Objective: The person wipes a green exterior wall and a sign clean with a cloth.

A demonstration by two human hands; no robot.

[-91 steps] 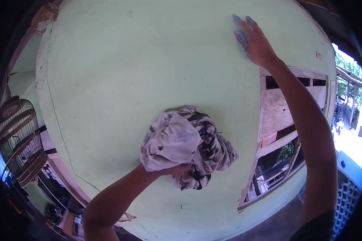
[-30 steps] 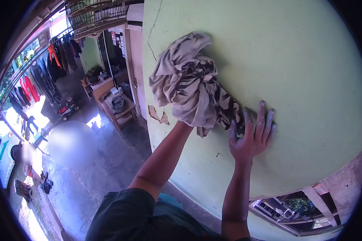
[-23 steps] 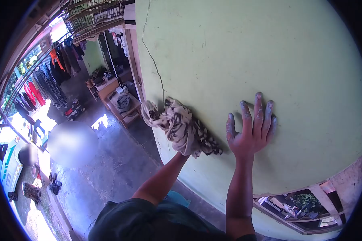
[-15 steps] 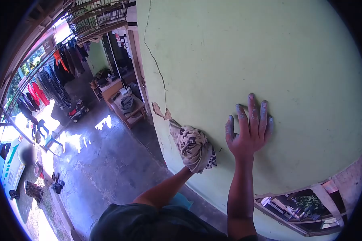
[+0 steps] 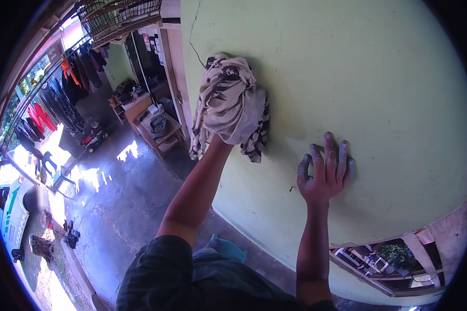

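Note:
A crumpled beige cloth [image 5: 228, 98] with a dark print is pressed against the pale green wall [image 5: 389, 78], over the crack near its left edge. My left hand [image 5: 224, 141] holds this cloth; its fingers are hidden in the folds, and only the wrist shows below. To the right, my right hand [image 5: 324, 173] lies on the wall with its fingers spread, holding nothing. Pale smears mark its fingers. A thin crack [image 5: 194, 49] runs down the wall and disappears behind the cloth.
A wooden cabinet [image 5: 163, 137] with things on it stands by the doorway. Clothes [image 5: 62, 101] hang along the left, and a birdcage [image 5: 119, 18] is overhead. A chair [image 5: 57, 173] stands on the concrete floor [image 5: 122, 207]. A window opening [image 5: 394, 264] lies at lower right.
My left hand has moved the cloth up along the wall, from below the chipped patch to over the crack, covering that patch. My right hand stays spread on the wall.

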